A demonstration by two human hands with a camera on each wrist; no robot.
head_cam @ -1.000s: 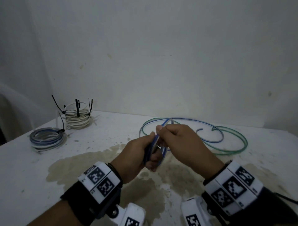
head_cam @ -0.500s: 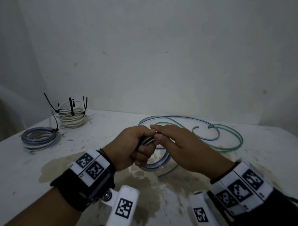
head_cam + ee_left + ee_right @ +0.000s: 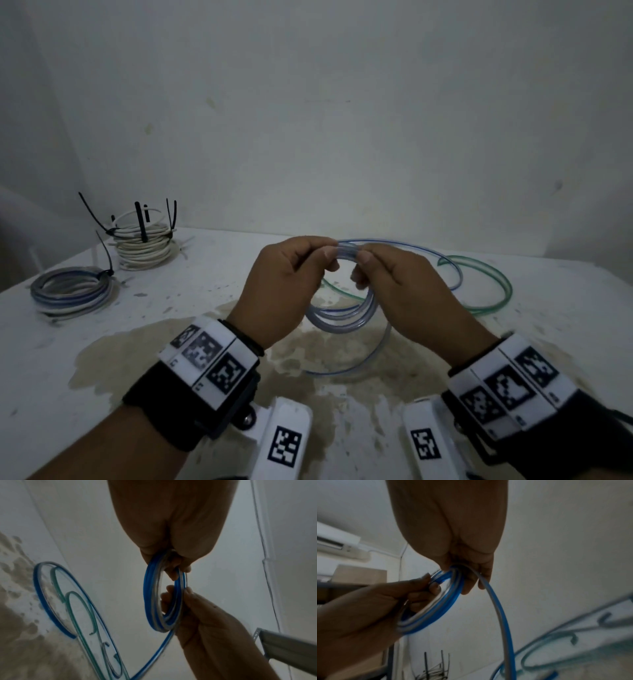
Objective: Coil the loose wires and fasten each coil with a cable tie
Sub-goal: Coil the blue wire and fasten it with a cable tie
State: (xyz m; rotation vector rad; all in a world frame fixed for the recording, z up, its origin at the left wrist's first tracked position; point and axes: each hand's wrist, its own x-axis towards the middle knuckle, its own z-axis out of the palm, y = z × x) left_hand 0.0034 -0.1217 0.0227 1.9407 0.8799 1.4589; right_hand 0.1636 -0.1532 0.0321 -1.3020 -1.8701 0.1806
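A small coil of blue-striped clear wire (image 3: 346, 317) hangs above the table between both hands. My left hand (image 3: 291, 274) pinches the top of the coil (image 3: 154, 595) with fingers curled. My right hand (image 3: 387, 274) grips the same coil (image 3: 436, 601) just beside it, thumb on top. The wire's loose tail (image 3: 363, 363) drops from the coil to the table and runs back to a wide loop (image 3: 428, 253). A green-striped loose wire (image 3: 493, 284) lies behind the hands on the right.
Two tied coils sit at the far left: a blue-grey one (image 3: 72, 291) and a white stack (image 3: 144, 243) with black cable ties (image 3: 138, 222) sticking up. The white table (image 3: 102, 359) has a brown stain in the middle. A wall stands close behind.
Both hands lifted the coil higher and turned it, so it now hangs open and round below the fingers. More wire has gathered into the coil.
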